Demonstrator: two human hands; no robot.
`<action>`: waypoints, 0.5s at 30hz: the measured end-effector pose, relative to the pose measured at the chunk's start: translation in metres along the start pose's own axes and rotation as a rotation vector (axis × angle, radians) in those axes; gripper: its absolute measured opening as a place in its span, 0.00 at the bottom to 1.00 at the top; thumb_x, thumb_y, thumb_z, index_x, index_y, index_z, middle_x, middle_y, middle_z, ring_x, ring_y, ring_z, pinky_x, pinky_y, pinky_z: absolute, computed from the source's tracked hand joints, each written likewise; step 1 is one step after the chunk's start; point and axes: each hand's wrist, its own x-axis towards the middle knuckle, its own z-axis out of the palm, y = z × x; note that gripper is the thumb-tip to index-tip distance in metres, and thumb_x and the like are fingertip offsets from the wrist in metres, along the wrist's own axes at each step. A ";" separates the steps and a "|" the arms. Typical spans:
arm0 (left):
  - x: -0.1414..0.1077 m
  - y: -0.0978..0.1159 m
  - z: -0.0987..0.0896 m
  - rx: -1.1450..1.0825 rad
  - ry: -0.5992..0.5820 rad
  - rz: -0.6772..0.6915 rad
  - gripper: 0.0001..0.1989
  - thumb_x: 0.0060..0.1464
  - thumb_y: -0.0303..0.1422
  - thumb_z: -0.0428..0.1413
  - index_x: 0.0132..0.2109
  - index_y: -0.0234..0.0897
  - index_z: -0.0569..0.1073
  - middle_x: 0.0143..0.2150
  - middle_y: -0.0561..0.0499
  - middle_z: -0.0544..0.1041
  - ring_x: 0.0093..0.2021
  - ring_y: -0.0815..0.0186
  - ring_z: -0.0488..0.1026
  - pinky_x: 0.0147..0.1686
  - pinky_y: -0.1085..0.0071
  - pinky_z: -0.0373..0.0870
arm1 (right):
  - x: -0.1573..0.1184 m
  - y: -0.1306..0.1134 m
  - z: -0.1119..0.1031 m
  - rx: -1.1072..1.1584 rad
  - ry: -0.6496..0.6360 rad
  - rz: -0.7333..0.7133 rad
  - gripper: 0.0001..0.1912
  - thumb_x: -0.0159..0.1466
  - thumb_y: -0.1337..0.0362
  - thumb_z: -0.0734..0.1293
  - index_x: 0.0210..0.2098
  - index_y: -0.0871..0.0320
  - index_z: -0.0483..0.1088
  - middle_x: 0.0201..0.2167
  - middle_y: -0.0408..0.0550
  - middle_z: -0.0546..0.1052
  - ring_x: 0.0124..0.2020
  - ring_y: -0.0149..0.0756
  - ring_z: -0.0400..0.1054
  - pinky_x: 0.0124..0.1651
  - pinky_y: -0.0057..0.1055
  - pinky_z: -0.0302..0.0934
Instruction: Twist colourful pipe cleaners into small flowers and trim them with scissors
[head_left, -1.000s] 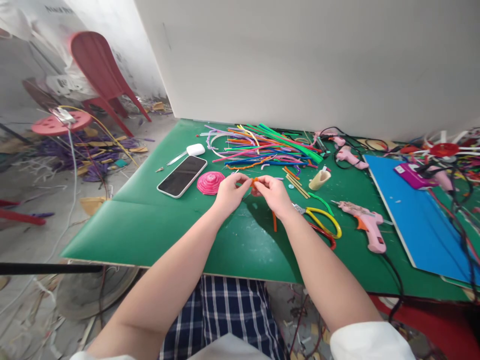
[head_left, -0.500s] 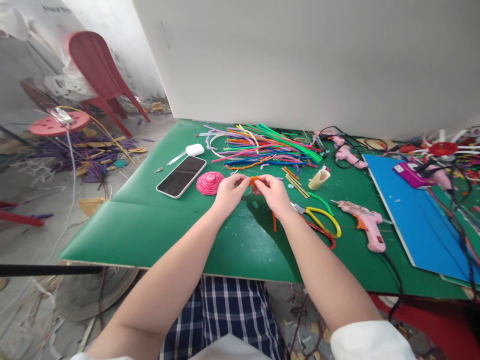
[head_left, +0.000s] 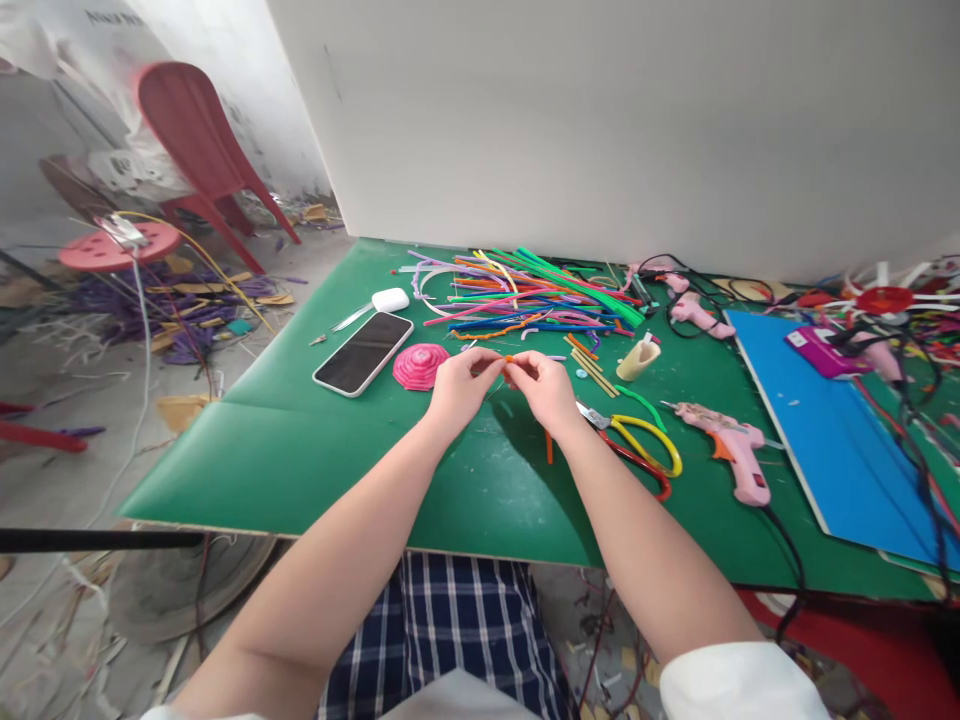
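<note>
Two hands on one small orange piece (head_left: 509, 359): it sits between your fingertips, above the green tabletop (head_left: 322, 450), in front of the bundle of coloured stems (head_left: 532, 295). Left hand (head_left: 463, 392): thumb and forefinger pinched on its left side. Right hand (head_left: 547, 388): same narrow pinch on its right side. Remaining fingers curled; can't tell what, if anything, they hold. An orange strip (head_left: 549, 447) shows under the right hand; can't tell if it joins the piece. Handling, my read: looks like fuzzy wire stem, so next to no weight, soft outside, springy but bendable inside. Shouldn't slip much; fuzz gives grip. Won't break easily, but hard squeezing would flatten the pile and sharp kinks would likely stay. Take it by opposite edges with fingertip pads, light pressure, and watch for a pricking cut end. Versus half a second ago: your fingertips are closer together and less orange shows between them. Right hand and forearm sit slightly further left, so more of the scissors (head_left: 647, 443) is uncovered near the blades. Pink disc (head_left: 421, 367) and glue gun (head_left: 742, 455) are essentially where they were.
</note>
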 end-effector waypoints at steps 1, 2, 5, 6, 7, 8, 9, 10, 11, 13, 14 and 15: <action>0.000 -0.001 0.000 -0.015 0.003 -0.008 0.09 0.49 0.37 0.54 0.33 0.37 0.75 0.31 0.50 0.77 0.32 0.66 0.72 0.35 0.71 0.66 | 0.000 -0.001 0.000 -0.006 0.008 -0.009 0.10 0.56 0.56 0.63 0.30 0.56 0.69 0.26 0.45 0.74 0.29 0.36 0.68 0.35 0.33 0.63; 0.000 -0.003 0.001 -0.032 0.009 -0.021 0.10 0.49 0.38 0.54 0.33 0.37 0.75 0.31 0.50 0.77 0.32 0.65 0.72 0.34 0.71 0.67 | -0.001 -0.001 0.000 -0.013 0.014 -0.017 0.10 0.57 0.56 0.63 0.30 0.56 0.69 0.26 0.45 0.74 0.29 0.35 0.68 0.35 0.33 0.63; -0.001 -0.005 0.004 -0.077 0.043 -0.053 0.10 0.48 0.39 0.55 0.32 0.36 0.75 0.30 0.49 0.77 0.32 0.65 0.72 0.33 0.70 0.67 | -0.003 -0.004 0.002 -0.017 0.034 -0.029 0.09 0.57 0.58 0.62 0.29 0.56 0.68 0.26 0.45 0.74 0.29 0.35 0.68 0.35 0.32 0.63; -0.001 -0.005 0.005 -0.093 0.053 -0.058 0.10 0.48 0.39 0.55 0.32 0.36 0.75 0.30 0.49 0.77 0.32 0.65 0.73 0.33 0.70 0.67 | -0.003 -0.004 0.002 -0.014 0.042 -0.027 0.08 0.57 0.58 0.62 0.29 0.56 0.68 0.26 0.45 0.74 0.28 0.35 0.68 0.36 0.32 0.63; -0.001 -0.005 0.006 -0.110 0.062 -0.059 0.10 0.47 0.39 0.55 0.32 0.36 0.75 0.29 0.49 0.77 0.31 0.65 0.73 0.33 0.71 0.67 | -0.003 -0.005 0.003 -0.014 0.050 -0.024 0.08 0.57 0.58 0.62 0.30 0.56 0.68 0.26 0.45 0.74 0.29 0.35 0.68 0.36 0.32 0.63; -0.002 -0.005 0.006 -0.125 0.068 -0.059 0.10 0.47 0.38 0.55 0.31 0.36 0.75 0.29 0.50 0.77 0.31 0.65 0.73 0.33 0.71 0.67 | -0.003 -0.005 0.004 -0.013 0.059 -0.020 0.08 0.57 0.58 0.62 0.30 0.56 0.68 0.27 0.45 0.74 0.29 0.35 0.68 0.36 0.32 0.63; -0.002 -0.004 0.007 -0.135 0.072 -0.059 0.10 0.47 0.38 0.56 0.31 0.36 0.75 0.29 0.50 0.77 0.31 0.65 0.73 0.33 0.71 0.67 | -0.003 -0.004 0.004 -0.010 0.066 -0.018 0.08 0.57 0.58 0.62 0.30 0.56 0.68 0.27 0.45 0.74 0.29 0.35 0.68 0.36 0.32 0.63; -0.002 -0.003 0.007 -0.138 0.078 -0.058 0.10 0.47 0.38 0.56 0.32 0.36 0.75 0.29 0.50 0.77 0.31 0.65 0.73 0.33 0.71 0.67 | -0.002 -0.004 0.004 -0.001 0.071 -0.015 0.08 0.57 0.58 0.62 0.31 0.56 0.68 0.27 0.45 0.74 0.29 0.35 0.69 0.37 0.32 0.63; -0.002 -0.002 0.007 -0.137 0.086 -0.060 0.10 0.47 0.39 0.56 0.32 0.36 0.75 0.30 0.50 0.77 0.31 0.66 0.72 0.33 0.71 0.67 | -0.002 -0.003 0.004 0.013 0.074 -0.013 0.09 0.57 0.58 0.62 0.31 0.56 0.68 0.28 0.45 0.75 0.30 0.35 0.69 0.37 0.32 0.64; -0.002 -0.001 0.006 -0.129 0.105 -0.067 0.11 0.47 0.39 0.56 0.33 0.36 0.75 0.31 0.50 0.77 0.31 0.66 0.73 0.33 0.71 0.67 | 0.000 -0.002 0.003 0.034 0.074 -0.001 0.10 0.56 0.57 0.63 0.31 0.56 0.69 0.29 0.45 0.75 0.30 0.35 0.70 0.37 0.32 0.64; -0.002 -0.001 0.006 -0.131 0.110 -0.072 0.11 0.47 0.39 0.56 0.33 0.36 0.75 0.32 0.49 0.78 0.32 0.66 0.73 0.33 0.71 0.67 | 0.001 -0.001 0.003 0.034 0.072 0.010 0.10 0.56 0.56 0.64 0.31 0.56 0.69 0.28 0.45 0.75 0.30 0.35 0.70 0.37 0.32 0.64; -0.001 -0.002 0.006 -0.138 0.109 -0.076 0.11 0.47 0.40 0.56 0.34 0.36 0.75 0.33 0.49 0.78 0.32 0.65 0.73 0.34 0.71 0.68 | 0.001 -0.001 0.002 0.029 0.071 0.021 0.10 0.55 0.56 0.64 0.30 0.56 0.69 0.27 0.45 0.75 0.29 0.35 0.69 0.37 0.33 0.64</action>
